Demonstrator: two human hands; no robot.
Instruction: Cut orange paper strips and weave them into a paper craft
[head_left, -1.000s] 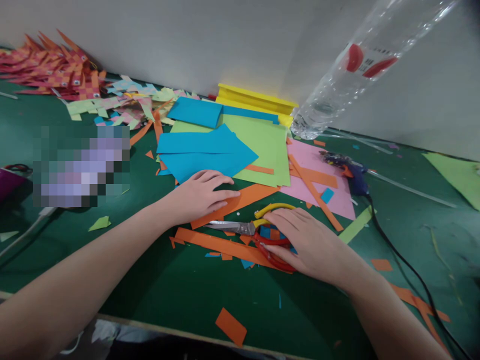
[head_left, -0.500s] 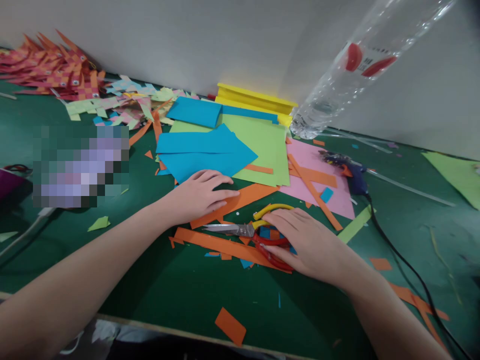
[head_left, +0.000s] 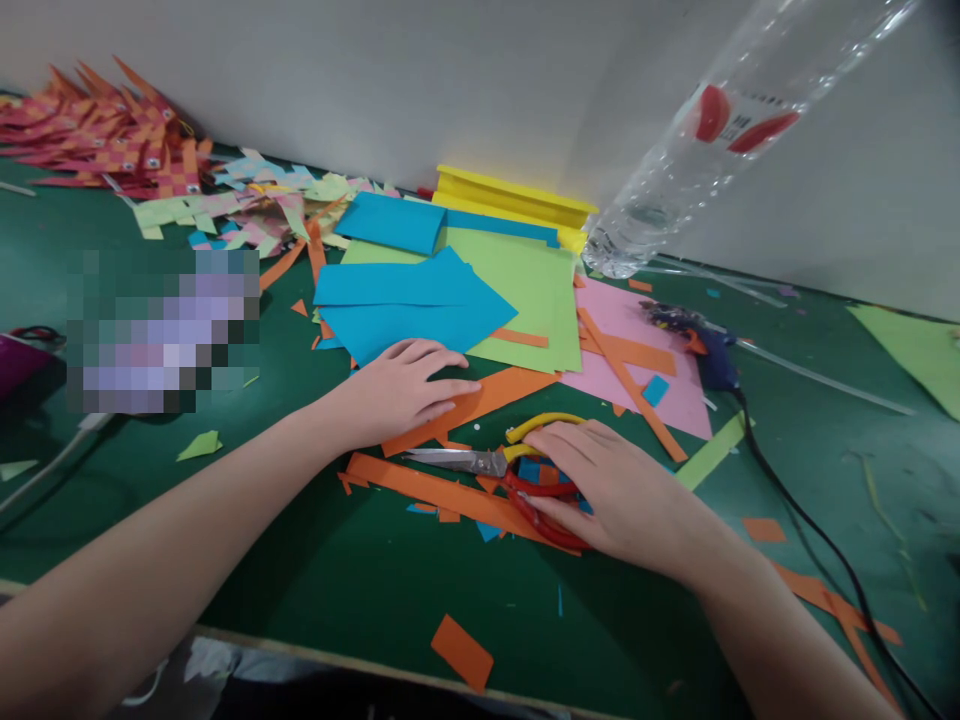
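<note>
My left hand [head_left: 401, 390] lies flat with its fingers stretched out on an orange paper strip [head_left: 487, 397] on the green table [head_left: 360, 570]. My right hand [head_left: 619, 490] rests over the handles of a pair of scissors [head_left: 499, 465], one handle yellow, one red, with its fingers lying on the loops. The steel blades point left and look closed. A second orange strip [head_left: 427, 487] lies under the blades. Blue sheets [head_left: 409, 300] and a light green sheet [head_left: 536, 290] lie just beyond my left hand.
A clear plastic bottle [head_left: 690, 140] leans at the back right. A glue gun [head_left: 701, 345] with a black cord [head_left: 810, 530] lies right of a pink sheet [head_left: 652, 370]. Woven paper pieces [head_left: 112, 140] are piled at the back left. A yellow holder [head_left: 514, 200] stands against the wall.
My right hand and the scissors have shifted slightly left and away from me. My left hand has stayed put on the orange strip.
</note>
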